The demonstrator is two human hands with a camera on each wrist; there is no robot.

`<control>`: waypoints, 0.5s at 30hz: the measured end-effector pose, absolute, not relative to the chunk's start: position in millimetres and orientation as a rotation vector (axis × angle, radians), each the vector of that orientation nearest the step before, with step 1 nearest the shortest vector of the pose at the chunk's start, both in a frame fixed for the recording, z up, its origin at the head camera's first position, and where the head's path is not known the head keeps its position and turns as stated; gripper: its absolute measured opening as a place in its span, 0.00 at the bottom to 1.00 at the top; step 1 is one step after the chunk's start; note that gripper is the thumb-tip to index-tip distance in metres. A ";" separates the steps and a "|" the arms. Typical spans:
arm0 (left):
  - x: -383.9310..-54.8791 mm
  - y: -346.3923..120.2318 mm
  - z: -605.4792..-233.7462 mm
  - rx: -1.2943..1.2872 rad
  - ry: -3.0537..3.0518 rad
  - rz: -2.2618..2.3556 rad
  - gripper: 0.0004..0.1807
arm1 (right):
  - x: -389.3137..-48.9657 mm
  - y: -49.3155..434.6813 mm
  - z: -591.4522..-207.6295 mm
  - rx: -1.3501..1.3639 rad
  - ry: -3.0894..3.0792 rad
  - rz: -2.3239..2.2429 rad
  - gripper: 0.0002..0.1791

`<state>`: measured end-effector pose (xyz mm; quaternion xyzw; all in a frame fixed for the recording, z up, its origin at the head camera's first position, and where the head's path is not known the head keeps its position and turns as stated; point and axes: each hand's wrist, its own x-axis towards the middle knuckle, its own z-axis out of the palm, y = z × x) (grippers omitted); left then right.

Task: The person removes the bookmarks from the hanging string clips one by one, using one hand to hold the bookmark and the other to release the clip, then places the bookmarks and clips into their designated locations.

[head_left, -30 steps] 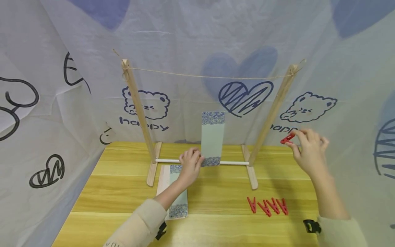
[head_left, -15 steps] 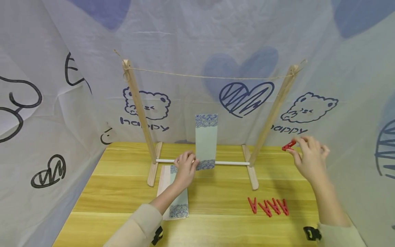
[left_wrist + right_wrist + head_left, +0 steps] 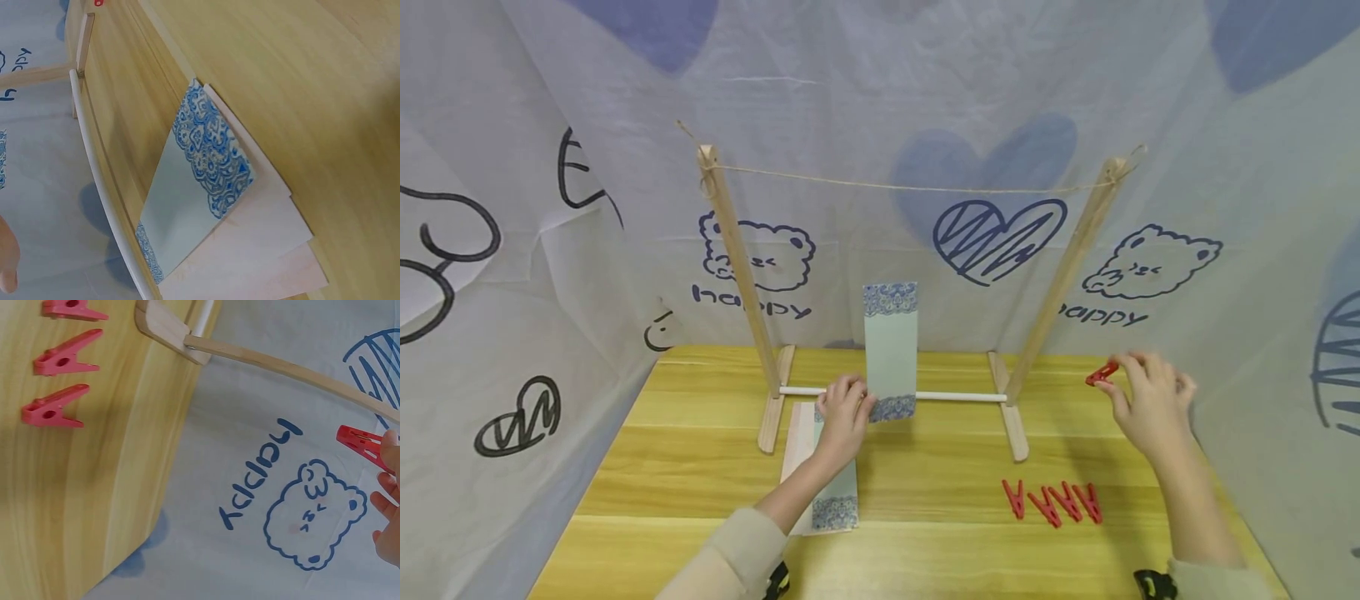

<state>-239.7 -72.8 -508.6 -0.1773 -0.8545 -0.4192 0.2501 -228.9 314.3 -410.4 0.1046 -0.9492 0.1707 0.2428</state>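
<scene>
My left hand (image 3: 844, 421) pinches a pale card (image 3: 891, 350) by its lower left edge and holds it upright in front of the stand's white rod. The card has blue patterned bands at top and bottom. Raised at the right, my right hand (image 3: 1156, 404) pinches a red clothespin (image 3: 1102, 373) between thumb and fingers. In the right wrist view the same clothespin (image 3: 361, 442) points away from the fingertips. Above the held card, a thin string (image 3: 880, 184) spans the two posts of the wooden stand (image 3: 1060, 292).
A fanned stack of cards (image 3: 250, 250), the top one with blue bands, lies on the wooden table (image 3: 925, 550) under my left forearm. Several red clothespins (image 3: 1051, 504) lie at front right. A printed cloth (image 3: 850, 100) hangs behind the stand.
My left hand has moved left and slightly down with the card. My right hand has lowered a little, still holding the clothespin.
</scene>
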 end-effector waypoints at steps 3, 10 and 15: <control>-237.7 -74.8 -510.9 -0.495 -2.311 -1.141 0.07 | -227.2 315.2 -415.7 0.293 -2.587 0.468 0.19; -232.8 -77.9 -518.2 -0.499 -2.296 -1.136 0.07 | -223.0 319.2 -425.3 0.282 -2.588 0.439 0.19; -227.9 -80.9 -521.8 -0.499 -2.308 -1.169 0.07 | -219.6 322.5 -430.9 0.244 -2.628 0.424 0.18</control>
